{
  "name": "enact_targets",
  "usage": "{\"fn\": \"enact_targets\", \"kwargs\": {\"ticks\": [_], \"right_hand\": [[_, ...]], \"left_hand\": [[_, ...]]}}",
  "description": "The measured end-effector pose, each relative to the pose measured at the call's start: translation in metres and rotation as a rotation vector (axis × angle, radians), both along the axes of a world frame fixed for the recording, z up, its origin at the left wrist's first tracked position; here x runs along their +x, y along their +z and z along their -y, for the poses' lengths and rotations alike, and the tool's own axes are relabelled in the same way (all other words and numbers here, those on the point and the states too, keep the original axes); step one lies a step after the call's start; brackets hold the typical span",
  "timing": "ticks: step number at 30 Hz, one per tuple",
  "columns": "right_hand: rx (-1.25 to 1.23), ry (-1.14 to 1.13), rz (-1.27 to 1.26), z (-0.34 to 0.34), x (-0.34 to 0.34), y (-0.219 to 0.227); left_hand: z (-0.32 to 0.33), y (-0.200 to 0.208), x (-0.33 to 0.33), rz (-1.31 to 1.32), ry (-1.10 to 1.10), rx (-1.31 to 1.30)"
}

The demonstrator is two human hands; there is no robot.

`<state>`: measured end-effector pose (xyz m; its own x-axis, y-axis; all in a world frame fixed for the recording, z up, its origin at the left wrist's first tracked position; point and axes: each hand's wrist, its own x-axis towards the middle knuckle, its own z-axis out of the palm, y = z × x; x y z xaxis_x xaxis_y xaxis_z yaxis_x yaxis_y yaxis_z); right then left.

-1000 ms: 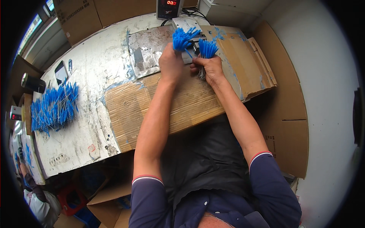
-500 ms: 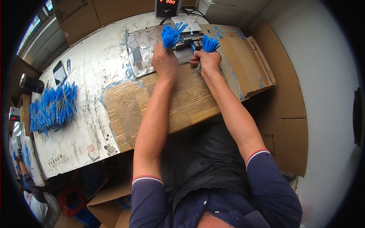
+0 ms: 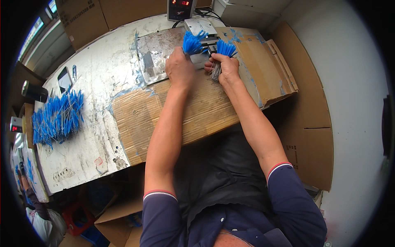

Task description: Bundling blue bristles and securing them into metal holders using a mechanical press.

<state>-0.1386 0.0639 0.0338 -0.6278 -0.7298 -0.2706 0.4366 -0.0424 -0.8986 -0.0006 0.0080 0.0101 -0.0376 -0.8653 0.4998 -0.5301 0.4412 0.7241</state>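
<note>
My left hand (image 3: 179,68) is closed round a bundle of thin wires whose blue-sleeved ends (image 3: 192,43) fan out above the fist. A second bundle of grey wires with blue ends (image 3: 226,48) is gripped in my right hand (image 3: 227,68), its grey tails hanging below the fingers. Between the two bundles stands a small machine (image 3: 200,27) with a pale box body and dark metal jaws, partly hidden by the blue ends. Behind it is a black display box (image 3: 181,10) with lit red digits.
On the white worktable (image 3: 103,94), a large pile of blue-ended wires (image 3: 57,117) lies at left beside a phone (image 3: 64,79) and a dark cylinder (image 3: 34,90). Flattened cardboard (image 3: 140,119) lies under my forearms. A cardboard box (image 3: 263,68) stands right of the machine. Another person's arm (image 3: 28,185) shows at far left.
The left bundle has shifted right and slightly down, closer to the jaws. My right hand has moved slightly, and its bundle sits a little lower. The red digits on the display differ.
</note>
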Motion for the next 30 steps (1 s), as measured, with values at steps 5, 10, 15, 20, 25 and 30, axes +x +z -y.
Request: {"fn": "enact_targets", "kwargs": {"ticks": [5,10,15,20,25,30], "right_hand": [[-0.073,0.121,0.073,-0.011,-0.008,-0.003],[-0.023,0.138,-0.001,-0.014,-0.006,0.0],[-0.024,0.231,-0.006,-0.019,-0.014,0.0],[0.016,0.227,-0.026,-0.024,-0.014,0.004],[0.012,0.204,-0.118,-0.025,-0.004,0.005],[0.027,0.192,-0.096,-0.023,-0.01,0.003]], "left_hand": [[0.003,-0.005,-0.001,0.04,-0.038,-0.054],[0.001,-0.002,-0.001,0.057,-0.047,-0.015],[0.002,-0.003,0.0,0.067,-0.045,-0.015],[-0.001,-0.001,-0.002,0.079,-0.052,-0.028],[0.002,-0.007,0.002,0.168,-0.077,-0.148],[0.0,-0.001,-0.001,0.138,-0.031,-0.025]]}}
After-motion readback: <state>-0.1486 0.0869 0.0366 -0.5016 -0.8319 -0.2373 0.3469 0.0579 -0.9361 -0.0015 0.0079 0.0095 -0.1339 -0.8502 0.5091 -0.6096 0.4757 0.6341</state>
